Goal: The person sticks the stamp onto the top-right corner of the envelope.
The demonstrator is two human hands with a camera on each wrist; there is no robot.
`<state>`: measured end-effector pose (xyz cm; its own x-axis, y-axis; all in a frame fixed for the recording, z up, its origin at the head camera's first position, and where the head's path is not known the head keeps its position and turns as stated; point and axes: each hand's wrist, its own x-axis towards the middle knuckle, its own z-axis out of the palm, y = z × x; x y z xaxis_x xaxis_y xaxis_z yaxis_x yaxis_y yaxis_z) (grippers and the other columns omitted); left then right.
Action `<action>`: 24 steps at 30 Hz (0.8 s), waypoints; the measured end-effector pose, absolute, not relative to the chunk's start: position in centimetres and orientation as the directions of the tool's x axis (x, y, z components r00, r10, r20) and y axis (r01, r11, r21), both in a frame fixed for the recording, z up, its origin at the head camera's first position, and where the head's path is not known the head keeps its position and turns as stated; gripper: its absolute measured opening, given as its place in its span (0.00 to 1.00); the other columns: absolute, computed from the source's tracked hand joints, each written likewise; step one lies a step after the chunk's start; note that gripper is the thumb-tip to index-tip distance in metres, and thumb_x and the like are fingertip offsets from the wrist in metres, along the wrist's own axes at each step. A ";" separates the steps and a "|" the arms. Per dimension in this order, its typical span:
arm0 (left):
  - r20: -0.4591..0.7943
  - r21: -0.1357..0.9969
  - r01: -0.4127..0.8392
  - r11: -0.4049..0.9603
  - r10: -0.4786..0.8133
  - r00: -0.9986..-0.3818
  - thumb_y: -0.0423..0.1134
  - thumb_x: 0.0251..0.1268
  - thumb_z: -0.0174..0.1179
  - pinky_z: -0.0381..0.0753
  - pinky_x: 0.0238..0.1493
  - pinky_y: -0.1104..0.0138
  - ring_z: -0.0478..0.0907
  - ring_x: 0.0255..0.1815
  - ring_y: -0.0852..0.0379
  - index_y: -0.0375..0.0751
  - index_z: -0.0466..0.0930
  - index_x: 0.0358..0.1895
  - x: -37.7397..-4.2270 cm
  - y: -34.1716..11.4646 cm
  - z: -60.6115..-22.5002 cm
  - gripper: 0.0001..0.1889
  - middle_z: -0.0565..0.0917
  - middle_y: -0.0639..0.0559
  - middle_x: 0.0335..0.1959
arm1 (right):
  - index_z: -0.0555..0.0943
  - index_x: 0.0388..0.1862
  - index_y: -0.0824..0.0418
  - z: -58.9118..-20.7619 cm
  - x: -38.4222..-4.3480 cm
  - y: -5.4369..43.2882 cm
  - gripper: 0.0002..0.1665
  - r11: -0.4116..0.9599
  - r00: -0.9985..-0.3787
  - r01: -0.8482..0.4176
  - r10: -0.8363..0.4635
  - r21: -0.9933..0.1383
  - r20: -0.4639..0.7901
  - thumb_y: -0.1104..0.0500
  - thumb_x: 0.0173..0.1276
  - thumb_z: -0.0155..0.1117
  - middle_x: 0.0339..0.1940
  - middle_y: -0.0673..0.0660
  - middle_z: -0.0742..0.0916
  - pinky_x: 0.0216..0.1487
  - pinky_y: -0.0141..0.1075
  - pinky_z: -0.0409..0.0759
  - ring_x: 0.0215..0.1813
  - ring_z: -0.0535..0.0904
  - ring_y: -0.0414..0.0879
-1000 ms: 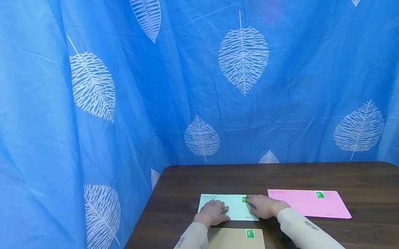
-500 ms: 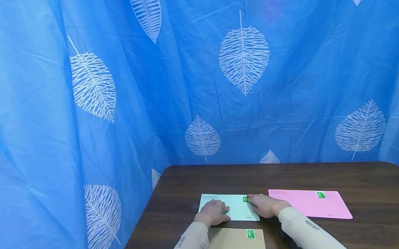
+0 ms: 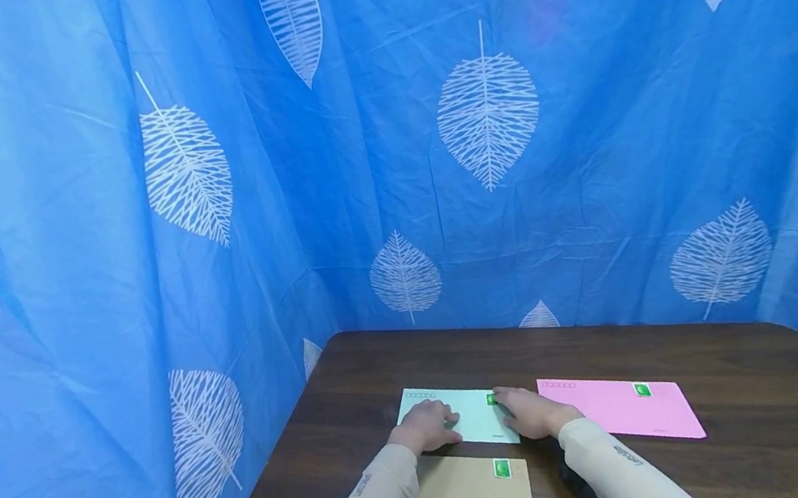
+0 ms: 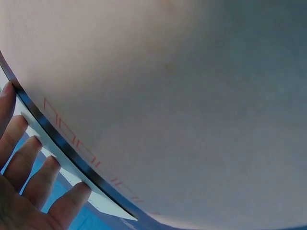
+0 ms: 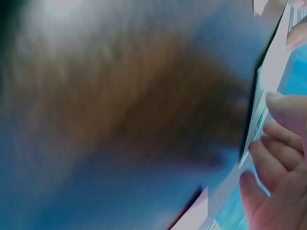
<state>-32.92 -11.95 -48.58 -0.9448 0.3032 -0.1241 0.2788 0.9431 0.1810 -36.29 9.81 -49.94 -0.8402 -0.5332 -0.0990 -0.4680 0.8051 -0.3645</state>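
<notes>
A mint-green envelope (image 3: 473, 418) with a green stamp lies flat on the table between my hands. My left hand (image 3: 421, 427) rests on its left part, and in the left wrist view its fingers (image 4: 37, 186) are spread with the tips against the paper. At the right edge, by the stamp, my right hand (image 3: 532, 411) touches the same envelope; the right wrist view shows its relaxed fingers (image 5: 271, 163) along that edge. A tan envelope (image 3: 469, 496) with a green stamp lies just nearer, partly under my left forearm. It fills most of the left wrist view.
To the right lies a pink envelope (image 3: 616, 405), also stamped, its left end close to my right hand. The dark wooden table (image 3: 413, 356) has rounded far corners. A blue curtain (image 3: 586, 174) with white leaf prints hangs around its back and left side.
</notes>
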 end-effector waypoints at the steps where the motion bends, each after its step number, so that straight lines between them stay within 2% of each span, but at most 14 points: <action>1: -0.130 0.181 0.270 0.946 0.296 -0.946 0.51 0.63 0.68 0.79 0.63 0.61 0.79 0.61 0.52 0.52 0.84 0.60 -32.9 -11.9 -48.6 0.22 0.85 0.53 0.58 | 0.73 0.68 0.68 -50.0 -36.1 9.7 0.28 0.797 -0.836 -0.479 -0.542 -0.367 -0.086 0.61 0.71 0.63 0.71 0.65 0.77 0.73 0.56 0.69 0.73 0.71 0.62; 7: -0.125 0.178 0.261 0.949 0.284 -0.950 0.52 0.62 0.69 0.78 0.64 0.62 0.79 0.61 0.53 0.53 0.85 0.59 -33.2 -11.9 -49.0 0.22 0.85 0.54 0.58 | 0.74 0.69 0.64 -50.1 -35.3 9.3 0.27 0.792 -0.824 -0.519 -0.563 -0.322 -0.059 0.59 0.73 0.61 0.70 0.60 0.79 0.71 0.53 0.72 0.72 0.74 0.57; 12: -0.121 0.177 0.264 0.948 0.287 -0.950 0.52 0.62 0.69 0.78 0.64 0.63 0.79 0.61 0.52 0.52 0.85 0.58 -33.3 -11.9 -49.0 0.22 0.85 0.53 0.58 | 0.72 0.71 0.63 -49.8 -35.0 9.1 0.27 0.830 -0.841 -0.487 -0.530 -0.274 -0.110 0.57 0.75 0.57 0.73 0.60 0.76 0.74 0.52 0.69 0.75 0.71 0.56; 24: -0.124 0.187 0.257 0.948 0.282 -0.951 0.51 0.62 0.69 0.79 0.64 0.61 0.79 0.61 0.52 0.52 0.85 0.58 -33.4 -11.9 -49.0 0.22 0.85 0.54 0.58 | 0.71 0.72 0.64 -50.0 -35.0 9.1 0.30 0.840 -0.847 -0.462 -0.513 -0.284 -0.137 0.54 0.75 0.59 0.74 0.60 0.74 0.75 0.53 0.67 0.76 0.69 0.56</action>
<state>-33.42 -11.89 -49.01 -0.9514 0.2821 -0.1236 0.2569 0.9482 0.1867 -34.98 9.12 -49.98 -0.8474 -0.5130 -0.1373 -0.4625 0.8399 -0.2839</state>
